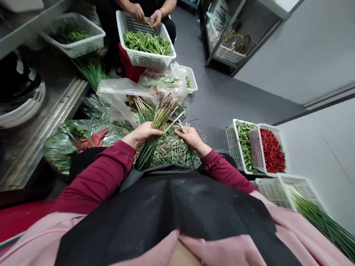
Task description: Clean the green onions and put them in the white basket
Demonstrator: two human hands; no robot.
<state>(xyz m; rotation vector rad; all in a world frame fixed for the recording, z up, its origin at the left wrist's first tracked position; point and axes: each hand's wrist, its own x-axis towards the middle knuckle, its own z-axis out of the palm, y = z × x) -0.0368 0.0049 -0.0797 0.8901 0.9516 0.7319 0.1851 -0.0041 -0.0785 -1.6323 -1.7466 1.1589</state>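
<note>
My left hand [144, 132] is wrapped around a bunch of scallions [161, 113], their brownish root ends up and the green leaves hanging down. One pale stalk sticks out of the bunch toward the right. Just across from it, my right hand [193, 139] is closed in a pinch on a few scallion stalks with whitish ends; its fingers are partly hidden. Below both hands lies a heap of green trimmings [174, 152]. Beyond them, more scallions [142, 107] rest in an open clear plastic bag [114, 91].
Opposite, a person's hands [147, 16] work over a white basket of green peppers [148, 44]. At right stand baskets of green peppers [245, 141], red chillies [271, 151] and long scallions [320, 218]. A metal shelf [40, 132] with bowls borders the left, bagged greens [59, 149] beside it.
</note>
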